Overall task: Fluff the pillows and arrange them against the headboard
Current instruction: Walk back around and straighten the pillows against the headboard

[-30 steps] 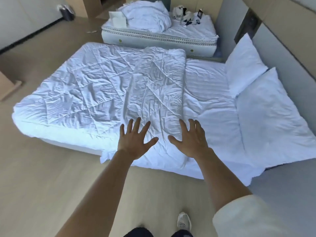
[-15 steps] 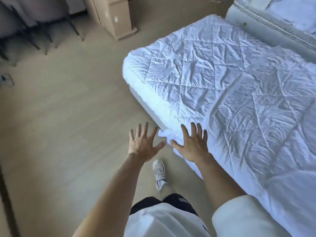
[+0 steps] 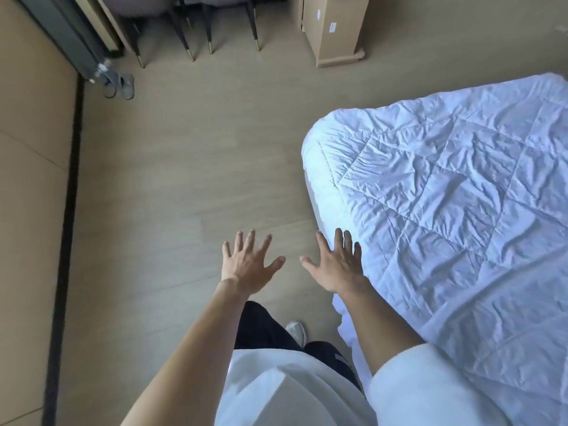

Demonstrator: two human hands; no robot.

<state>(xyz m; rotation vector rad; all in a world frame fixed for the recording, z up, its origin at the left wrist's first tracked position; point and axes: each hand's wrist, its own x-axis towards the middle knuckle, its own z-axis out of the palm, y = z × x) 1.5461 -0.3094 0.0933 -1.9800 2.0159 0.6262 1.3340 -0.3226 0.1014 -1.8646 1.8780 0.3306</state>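
No pillow and no headboard are in view. The bed with its white quilted duvet (image 3: 455, 210) fills the right side, its foot corner pointing up-left. My left hand (image 3: 249, 265) is held out over the bare floor with fingers spread and holds nothing. My right hand (image 3: 336, 265) is also spread, palm down, at the near edge of the duvet, with nothing in it. Whether it touches the duvet I cannot tell.
Pale wood floor (image 3: 184, 179) stretches left of the bed. A cardboard box (image 3: 333, 29) stands at the top, with dark chair legs (image 3: 196, 35) to its left. A pair of slippers (image 3: 118, 84) lies by the wall on the left. My shoe (image 3: 296, 332) shows below my hands.
My view has swung left, away from the pillows and headboard, toward the foot of the bed and the floor. Both hands stay spread and empty in front of me.
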